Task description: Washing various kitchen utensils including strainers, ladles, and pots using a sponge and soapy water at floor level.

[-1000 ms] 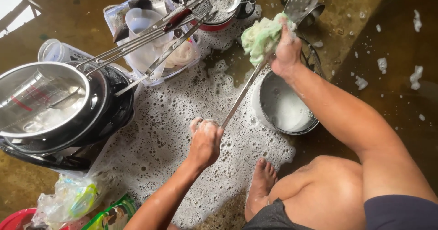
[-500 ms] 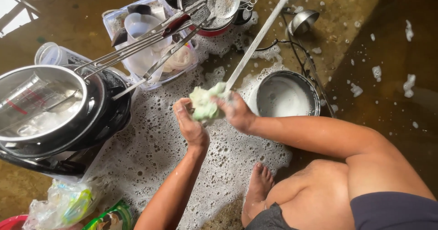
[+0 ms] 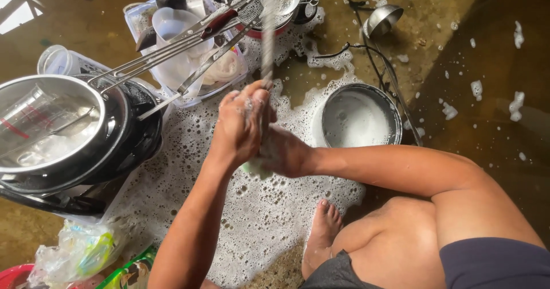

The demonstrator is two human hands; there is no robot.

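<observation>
Scrubbing the ladle handle now

Sponge (image 3: 256, 166) has slid down from the bowl end; both hands, left hand (image 3: 239, 129) and right hand (image 3: 282, 151), grip the long metal ladle (image 3: 267, 34), soapy floor (image 3: 172, 168) below.

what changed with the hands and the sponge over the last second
The right hand drew the green sponge down the ladle handle from its bowl end to the left hand, which keeps gripping the handle and has raised it. The round metal pot and stacked pans stayed put.
</observation>
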